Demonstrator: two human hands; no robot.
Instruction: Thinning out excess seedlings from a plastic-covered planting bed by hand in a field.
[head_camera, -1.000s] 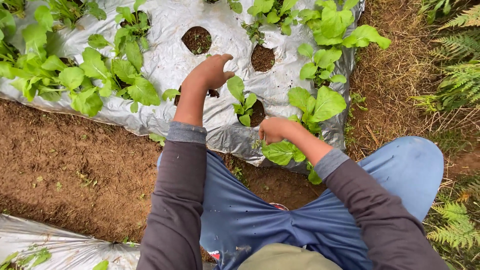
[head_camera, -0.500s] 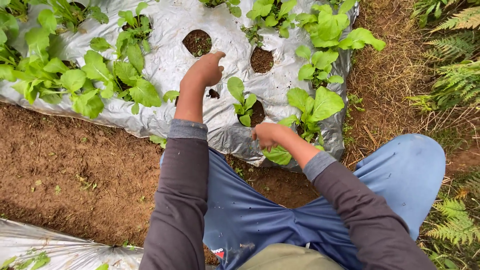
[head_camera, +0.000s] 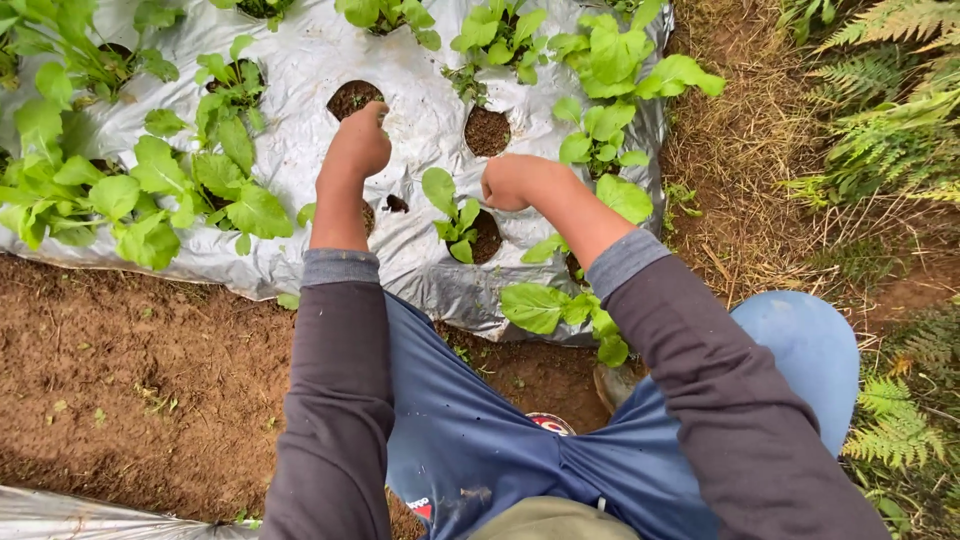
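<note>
A small green seedling in a soil-filled hole of silver mulch film is flanked by the left hand and right hand, each curled shut; any contents cannot be told.

Both arms wear long dark grey-purple sleeves, each ending in a lighter grey ribbed cuff at the wrist. The left hand and right hand are bare. Blue trousers, speckled with soil, cover the legs.
</note>
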